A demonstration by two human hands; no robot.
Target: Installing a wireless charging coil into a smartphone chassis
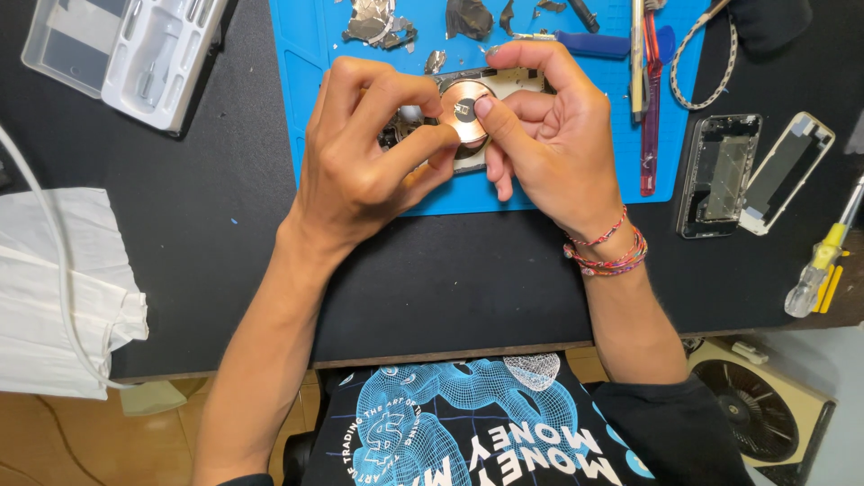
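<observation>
My left hand and my right hand meet over a blue work mat, both gripping an opened phone back housing. A round copper charging coil sits in the housing between my thumbs. My right thumb presses on the coil's right edge. My left thumb and forefinger pinch at its lower left side. Most of the housing is hidden under my fingers. Braided red bracelets circle my right wrist.
Torn foil scraps and a blue-handled tool lie at the mat's top. Tweezers and pry tools sit at its right edge. A phone frame, a thin panel, a yellow screwdriver, a plastic tray and white cloth surround it.
</observation>
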